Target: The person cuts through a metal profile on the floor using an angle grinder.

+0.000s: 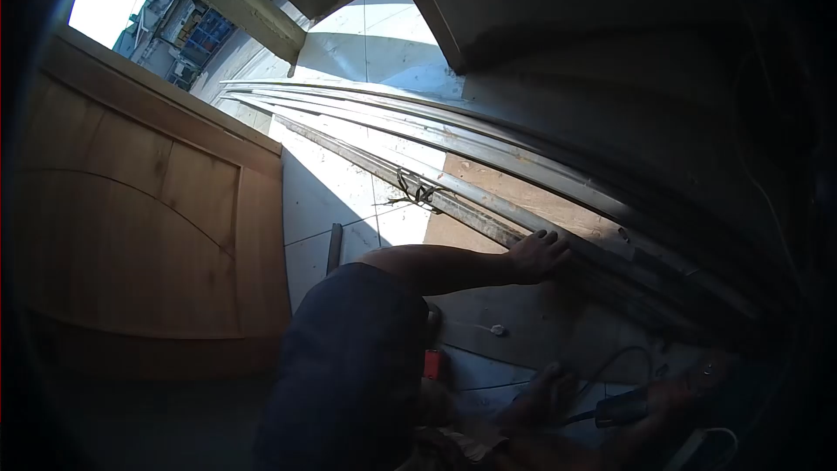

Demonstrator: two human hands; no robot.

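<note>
Basically, left hand is the near one: palm down on the near metal bars, fingers loosely spread over the top, not wrapped around. Long axis runs both ways from that hand: out past the dark tie toward the bright floor, and back the other way into shadow. Second set of bars lies just beyond the fingers, gap between. Right hand is a dim shape by the power tool, off the bars; can't tell its grip.
</note>
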